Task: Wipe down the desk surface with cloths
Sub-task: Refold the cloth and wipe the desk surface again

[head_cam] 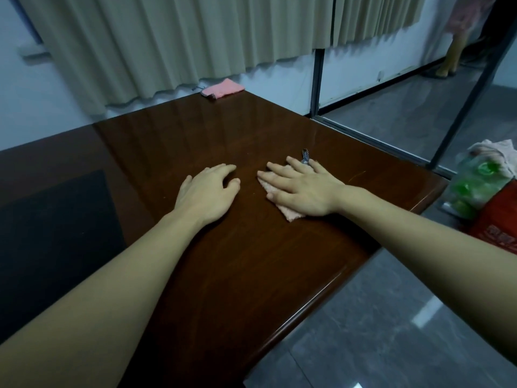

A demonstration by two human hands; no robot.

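A glossy dark brown wooden desk [251, 261] fills the middle of the view. My right hand [302, 189] lies flat with straight fingers on a small pale pink cloth [288, 212], pressing it onto the desk; a checked hanging loop sticks out past the fingers. My left hand [208, 191] rests on the bare wood just left of it, fingers loosely bent and holding nothing. A second, brighter pink cloth [222, 88] lies at the desk's far edge, below the curtain.
A black pad [56, 225] is set into the desk on the left. Beige curtains [179, 37] hang behind. Right of the desk are a red bag [498, 225] and a plastic bag with green items [475, 186]. A person's legs [453, 51] stand far right.
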